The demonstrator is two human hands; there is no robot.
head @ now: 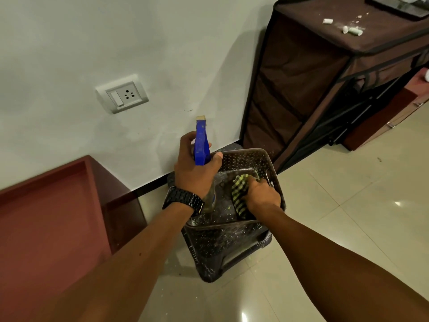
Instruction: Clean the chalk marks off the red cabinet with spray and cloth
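Red cabinet stands at near left against the wall, no chalk marks discernible on it. Just right of it, a dark perforated basket holds the supplies. The left hand is wrapped around a spray bottle (rigid, probably light, best gripped at the neck). The right hand closes on a soft checked cloth inside the basket.

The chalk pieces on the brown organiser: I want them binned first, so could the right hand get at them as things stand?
Probably not yet: the right hand is shut on the checked cloth down in the basket; the chalk pieces lie uncovered.
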